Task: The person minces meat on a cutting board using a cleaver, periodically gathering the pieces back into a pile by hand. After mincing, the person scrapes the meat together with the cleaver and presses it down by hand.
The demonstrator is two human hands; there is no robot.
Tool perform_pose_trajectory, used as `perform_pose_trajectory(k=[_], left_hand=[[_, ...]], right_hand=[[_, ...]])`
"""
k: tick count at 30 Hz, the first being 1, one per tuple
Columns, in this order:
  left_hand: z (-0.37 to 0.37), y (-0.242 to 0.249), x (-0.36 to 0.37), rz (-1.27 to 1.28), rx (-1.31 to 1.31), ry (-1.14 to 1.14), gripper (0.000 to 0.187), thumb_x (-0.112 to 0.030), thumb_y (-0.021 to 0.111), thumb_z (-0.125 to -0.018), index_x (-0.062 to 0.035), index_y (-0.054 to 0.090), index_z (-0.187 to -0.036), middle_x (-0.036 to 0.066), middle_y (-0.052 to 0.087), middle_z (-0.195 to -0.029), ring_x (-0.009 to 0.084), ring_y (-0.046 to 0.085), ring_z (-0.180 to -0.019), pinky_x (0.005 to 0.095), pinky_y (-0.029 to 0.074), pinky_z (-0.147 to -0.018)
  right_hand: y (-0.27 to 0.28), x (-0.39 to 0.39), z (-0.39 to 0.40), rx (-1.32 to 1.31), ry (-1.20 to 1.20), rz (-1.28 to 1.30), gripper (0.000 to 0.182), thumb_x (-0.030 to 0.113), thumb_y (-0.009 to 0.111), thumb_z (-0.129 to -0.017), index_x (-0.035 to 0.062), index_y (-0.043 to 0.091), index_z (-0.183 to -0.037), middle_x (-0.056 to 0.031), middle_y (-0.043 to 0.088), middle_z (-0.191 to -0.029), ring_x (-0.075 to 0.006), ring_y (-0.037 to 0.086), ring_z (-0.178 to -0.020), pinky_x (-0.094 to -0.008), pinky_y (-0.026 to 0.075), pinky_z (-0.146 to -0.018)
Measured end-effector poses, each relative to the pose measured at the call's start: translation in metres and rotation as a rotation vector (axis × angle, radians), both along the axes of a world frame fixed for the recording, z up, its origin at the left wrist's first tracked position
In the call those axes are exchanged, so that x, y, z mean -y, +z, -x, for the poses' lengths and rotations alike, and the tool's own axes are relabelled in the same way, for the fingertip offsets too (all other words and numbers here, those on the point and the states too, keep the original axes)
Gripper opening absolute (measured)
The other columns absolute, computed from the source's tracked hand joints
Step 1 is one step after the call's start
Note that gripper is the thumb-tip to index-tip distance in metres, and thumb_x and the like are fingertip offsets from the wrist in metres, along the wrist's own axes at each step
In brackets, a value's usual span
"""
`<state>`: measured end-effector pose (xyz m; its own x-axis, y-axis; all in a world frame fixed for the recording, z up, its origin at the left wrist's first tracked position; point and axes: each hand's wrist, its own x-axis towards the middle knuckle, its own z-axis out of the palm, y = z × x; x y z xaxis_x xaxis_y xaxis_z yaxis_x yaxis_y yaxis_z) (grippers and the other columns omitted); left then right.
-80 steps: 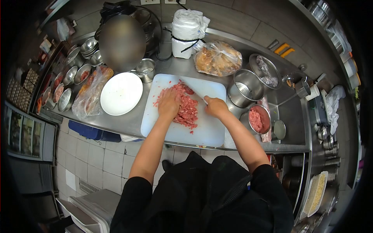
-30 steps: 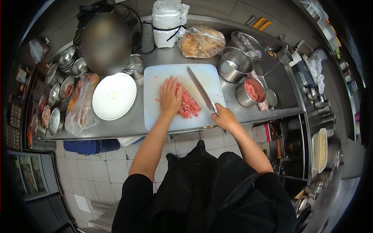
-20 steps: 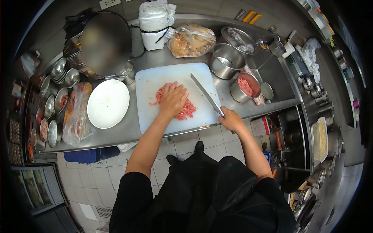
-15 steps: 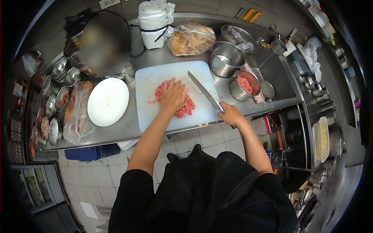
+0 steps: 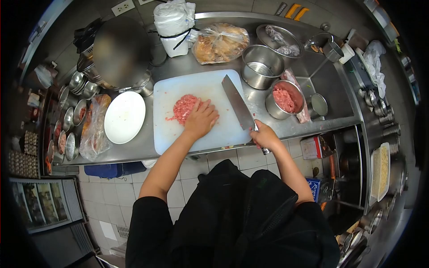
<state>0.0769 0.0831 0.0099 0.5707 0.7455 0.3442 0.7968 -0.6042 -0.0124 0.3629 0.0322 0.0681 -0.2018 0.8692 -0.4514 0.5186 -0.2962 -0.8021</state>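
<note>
While the left hand point(image 5: 202, 119) rests on meat point(image 5: 183, 106), the right hand point(image 5: 264, 135) holds a knife point(image 5: 239, 105)

The left hand is loose, with its fingers stretched out. The right hand is wrapped around the handle point(image 5: 266, 151). From the middle of the white board point(image 5: 168, 136), the meat sits at 9 o'clock and the knife at 3 o'clock.

The left hand point(image 5: 202, 119) covers the right side of the minced meat point(image 5: 184, 108), so its full outline cannot be seen, and the right hand point(image 5: 264, 135) hides most of the handle point(image 5: 266, 151) of the kitchen knife point(image 5: 239, 105). A round blur point(image 5: 121, 52) masks the upper left. The top edge cuts off one wall socket point(image 5: 145, 1). The small metal bowls' point(image 5: 68, 118) contents are indistinct.
</note>
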Motion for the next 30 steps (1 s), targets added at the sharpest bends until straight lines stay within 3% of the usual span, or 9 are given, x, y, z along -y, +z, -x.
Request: perform_pose_trajectory(k=[7, 12, 15, 16, 18, 22, 25, 28, 30], left_hand=[[-0.024, -0.003, -0.033, -0.005, -0.021, 0.313, 0.039, -0.030, 0.051, -0.100, -0.0132, 0.059, -0.134, 0.006, 0.059, -0.136, 0.0264, 0.044, -0.136, 0.0487, 0.024, -0.119], [-0.018, 0.020, -0.030, 0.072, 0.196, 0.277, 0.046, -0.034, 0.043, -0.104, -0.0067, 0.053, -0.140, 0.011, 0.049, -0.149, 0.0290, 0.040, -0.140, 0.0510, 0.026, -0.118], [0.016, 0.029, -0.055, -0.016, 0.220, 0.365, 0.046, -0.037, 0.041, -0.104, -0.0064, 0.057, -0.135, 0.013, 0.053, -0.144, 0.0308, 0.043, -0.138, 0.0484, 0.029, -0.116], [0.030, 0.026, -0.059, -0.020, 0.219, 0.361, 0.046, -0.037, 0.041, -0.104, -0.0064, 0.057, -0.135, 0.013, 0.053, -0.144, 0.0308, 0.043, -0.138, 0.0484, 0.029, -0.116], [0.051, 0.022, -0.067, 0.370, 0.291, 0.333, 0.045, -0.037, 0.040, -0.104, -0.0046, 0.064, -0.123, 0.015, 0.061, -0.132, 0.0322, 0.051, -0.128, 0.0448, 0.036, -0.111], [0.042, 0.012, -0.043, 0.106, 0.368, 0.357, 0.040, -0.035, 0.045, -0.103, -0.0023, 0.067, -0.110, 0.015, 0.067, -0.111, 0.0331, 0.059, -0.108, 0.0456, 0.042, -0.099], [0.027, 0.008, -0.023, -0.030, 0.394, 0.492, 0.037, -0.032, 0.045, -0.104, -0.0036, 0.066, -0.114, 0.016, 0.066, -0.115, 0.0344, 0.057, -0.113, 0.0458, 0.041, -0.099], [0.031, 0.001, -0.018, -0.045, 0.428, 0.466, 0.044, -0.035, 0.049, -0.102, -0.0011, 0.059, -0.127, 0.018, 0.061, -0.125, 0.0355, 0.053, -0.120, 0.0472, 0.037, -0.106], [0.038, 0.002, -0.013, -0.039, 0.413, 0.446, 0.051, -0.039, 0.051, -0.100, 0.0000, 0.055, -0.134, 0.019, 0.057, -0.133, 0.0352, 0.050, -0.126, 0.0480, 0.034, -0.110]], right_hand=[[-0.001, 0.007, -0.010, -0.085, -0.036, -0.032, 0.025, 0.019, 0.056, -0.089, 0.0020, 0.058, -0.107, -0.0137, 0.063, -0.069, -0.0216, 0.059, -0.047, -0.0359, 0.049, -0.049], [0.010, 0.007, -0.028, 0.500, 0.120, -0.336, 0.033, 0.021, 0.055, -0.088, -0.0021, 0.056, -0.111, -0.0273, 0.070, -0.090, -0.0419, 0.070, -0.081, -0.0505, 0.053, -0.079], [0.023, 0.001, -0.020, 0.630, 0.238, -0.301, 0.036, 0.018, 0.054, -0.087, -0.0047, 0.054, -0.114, -0.0279, 0.070, -0.096, -0.0440, 0.068, -0.094, -0.0521, 0.051, -0.086], [0.023, 0.002, -0.013, 0.629, 0.233, -0.305, 0.036, 0.018, 0.054, -0.087, -0.0047, 0.054, -0.114, -0.0279, 0.070, -0.096, -0.0440, 0.068, -0.094, -0.0521, 0.051, -0.086], [0.024, 0.003, 0.009, 0.635, 0.306, -0.334, 0.035, 0.015, 0.053, -0.087, -0.0057, 0.054, -0.115, -0.0281, 0.070, -0.097, -0.0438, 0.068, -0.093, -0.0507, 0.052, -0.087], [0.027, 0.003, 0.067, 0.587, 0.369, -0.305, 0.035, 0.012, 0.051, -0.087, -0.0047, 0.054, -0.117, -0.0285, 0.069, -0.097, -0.0436, 0.068, -0.094, -0.0504, 0.052, -0.087], [0.027, -0.008, 0.098, 0.521, 0.436, -0.274, 0.032, 0.013, 0.051, -0.088, -0.0033, 0.054, -0.115, -0.0283, 0.069, -0.097, -0.0431, 0.068, -0.096, -0.0501, 0.051, -0.088], [0.027, -0.014, 0.106, 0.519, 0.437, -0.333, 0.031, 0.014, 0.052, -0.087, -0.0021, 0.056, -0.114, -0.0276, 0.070, -0.092, -0.0429, 0.069, -0.086, -0.0489, 0.053, -0.083], [0.040, -0.020, 0.089, 0.289, 0.325, -0.136, 0.031, 0.017, 0.055, -0.088, -0.0030, 0.056, -0.112, -0.0254, 0.070, -0.083, -0.0386, 0.070, -0.069, -0.0464, 0.054, -0.073]])
